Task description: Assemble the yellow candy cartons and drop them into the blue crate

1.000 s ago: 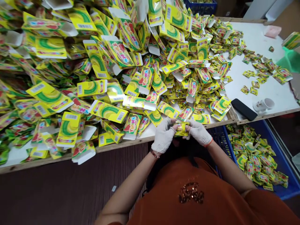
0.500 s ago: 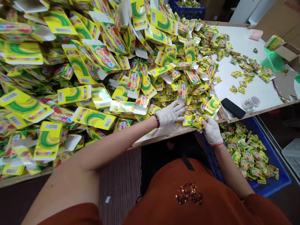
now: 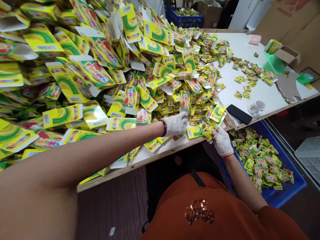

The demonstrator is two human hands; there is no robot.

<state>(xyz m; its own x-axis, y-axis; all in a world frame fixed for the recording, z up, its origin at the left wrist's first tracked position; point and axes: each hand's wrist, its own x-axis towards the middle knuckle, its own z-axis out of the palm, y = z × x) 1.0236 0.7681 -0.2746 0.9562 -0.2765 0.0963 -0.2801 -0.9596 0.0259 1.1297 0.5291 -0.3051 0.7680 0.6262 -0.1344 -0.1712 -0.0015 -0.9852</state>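
My left hand [image 3: 176, 125], in a white knit glove with a beaded bracelet at the wrist, rests low at the edge of the heap, its fingers partly hidden. Nothing shows in its grasp, and the fingers look loosely bent and apart. Just beyond it stands a small yellow candy box [image 3: 185, 101]. My right hand [image 3: 222, 141], gloved too, pinches a small yellow candy packet [image 3: 207, 130] at the table's front edge. Beside that packet a flat yellow box [image 3: 194, 132] lies on the tabletop. Loose packets [image 3: 195, 119] are scattered between the hands.
Yellow candy boxes [image 3: 95, 71] are heaped across the left. A black phone [image 3: 239, 114] and a paper cup [image 3: 257, 107] are at the right front. Below the table edge, a blue crate [image 3: 287, 191] holds packets. A green scoop-like thing [image 3: 273, 64] sits farther right.
The camera view has turned to the right, so the table contents appear shifted left. My left hand has moved slightly right relative to the boxes, its fingers less spread. My right hand keeps the packet.
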